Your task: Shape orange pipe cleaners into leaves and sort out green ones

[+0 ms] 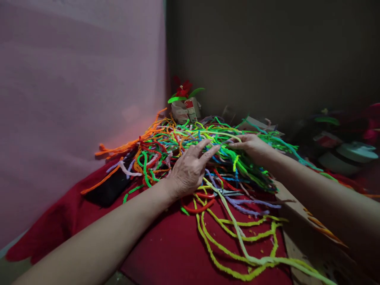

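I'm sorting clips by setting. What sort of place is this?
Most likely a home craft corner: a heap of coloured pipe cleaners lies on a red cloth in a wall corner, what look like scissors lie among the strands, and a finished red flower stands behind.

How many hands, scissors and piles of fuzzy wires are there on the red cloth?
hands: 2, the left hand and the right hand, both on the wires
scissors: 1, partly under the wires
pile of fuzzy wires: 1
Total: 4
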